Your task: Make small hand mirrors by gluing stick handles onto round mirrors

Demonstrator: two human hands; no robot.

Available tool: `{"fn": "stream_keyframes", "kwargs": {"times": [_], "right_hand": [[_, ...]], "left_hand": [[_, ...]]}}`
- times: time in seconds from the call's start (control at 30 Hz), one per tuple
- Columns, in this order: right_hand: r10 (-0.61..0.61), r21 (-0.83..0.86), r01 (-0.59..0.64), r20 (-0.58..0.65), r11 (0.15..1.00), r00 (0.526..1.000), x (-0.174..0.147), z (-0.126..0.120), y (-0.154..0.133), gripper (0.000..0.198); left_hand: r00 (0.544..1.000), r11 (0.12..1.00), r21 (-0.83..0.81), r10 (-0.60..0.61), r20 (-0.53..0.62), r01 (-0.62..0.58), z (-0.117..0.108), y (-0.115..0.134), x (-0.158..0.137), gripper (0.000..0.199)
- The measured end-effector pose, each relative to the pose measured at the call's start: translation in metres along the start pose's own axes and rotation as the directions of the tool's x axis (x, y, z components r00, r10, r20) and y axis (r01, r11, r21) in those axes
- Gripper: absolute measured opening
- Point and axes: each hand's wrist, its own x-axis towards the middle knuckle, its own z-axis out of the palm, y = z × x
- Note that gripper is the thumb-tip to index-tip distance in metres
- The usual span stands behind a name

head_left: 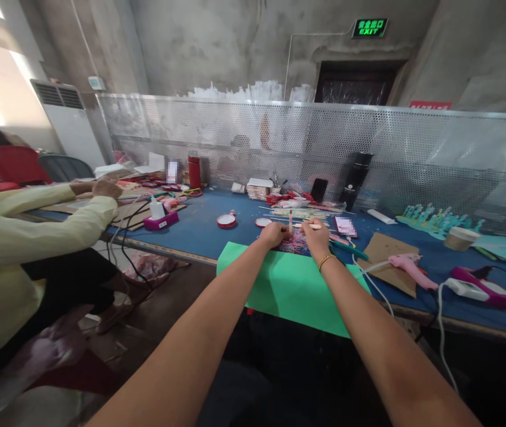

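My left hand (274,235), fingers pinched, is at a short, upright pinkish strip (290,220) too small to identify. Across from it, my right hand (317,238) grips a pale, pen-like stick (308,226) pointing toward the left hand. Between and below the hands lies a tangle of pink and purple strands (296,242) on the blue table. A green sheet (292,284) hangs over the table edge beneath my forearms. Behind the hands are several thin pale sticks (286,212).
On the right, a pink glue gun (413,270) rests by cardboard (379,255), near a purple power strip (486,290) and loose cables. A black bottle (356,181) and a phone (345,226) stand beyond. A co-worker's yellow sleeve (88,222) reaches in at left. Round red-rimmed tins (226,221) sit centre-left.
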Motion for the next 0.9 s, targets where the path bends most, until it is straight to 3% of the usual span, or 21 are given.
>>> {"fn": "stream_keyframes", "kwargs": {"times": [0.9], "right_hand": [[0.001, 0.019, -0.001, 0.003, 1.000, 1.000, -0.0013, 0.0009, -0.0024, 0.013]], "left_hand": [[1.000, 1.000, 0.011, -0.018, 0.007, 0.018, -0.0018, 0.0032, -0.0022, 0.023]]}}
